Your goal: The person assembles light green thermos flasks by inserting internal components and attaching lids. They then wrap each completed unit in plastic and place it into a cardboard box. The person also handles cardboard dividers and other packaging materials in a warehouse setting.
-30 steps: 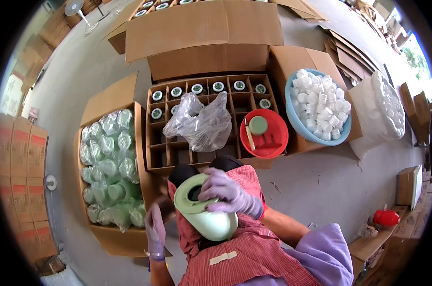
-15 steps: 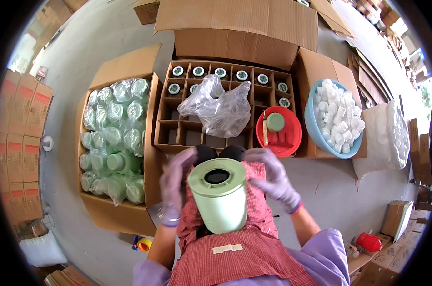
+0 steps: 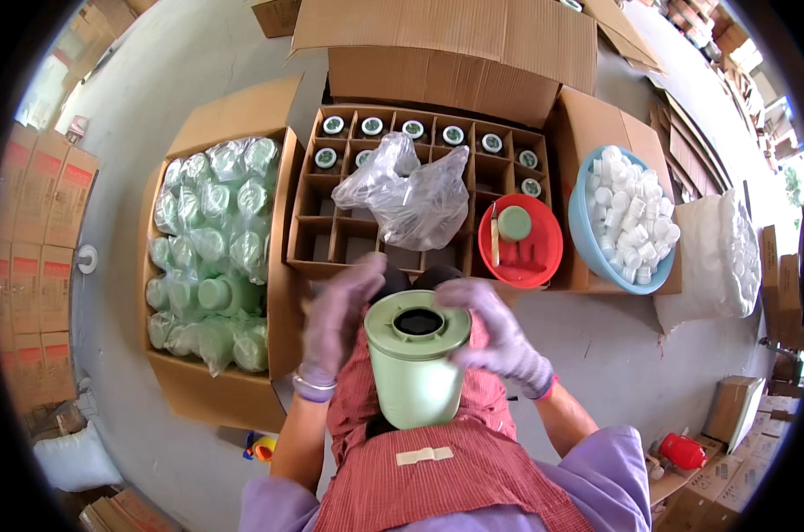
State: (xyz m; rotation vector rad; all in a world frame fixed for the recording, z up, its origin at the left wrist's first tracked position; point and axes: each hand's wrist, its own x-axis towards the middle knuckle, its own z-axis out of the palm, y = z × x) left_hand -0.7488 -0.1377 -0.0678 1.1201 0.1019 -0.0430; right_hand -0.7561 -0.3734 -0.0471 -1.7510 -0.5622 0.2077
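Note:
A pale green tapered canister (image 3: 415,386) rests upright on my lap, against the red checked apron. Its wide rim surrounds a raised collar with a round dark opening. My left hand (image 3: 342,310), gloved in light purple, is blurred beside the canister's left side, fingers stretched forward and apart from it. At the right, my right hand (image 3: 499,332) in a matching glove has thumb and fingers spread around the rim's edge; whether they touch it cannot be made out. Neither hand holds anything.
Ahead stands a divided carton (image 3: 313,241) with several round-topped items and a crumpled clear plastic bag (image 3: 415,199). Plastic-wrapped green canisters (image 3: 211,244) fill the left carton. At right are a red bowl (image 3: 544,253), a blue basin (image 3: 584,217) of white caps and a white sack (image 3: 712,257).
The canister has shifted slightly to the right in view. My left hand has moved forward and a little right, and my right fingers have come in closer over the canister's rim.

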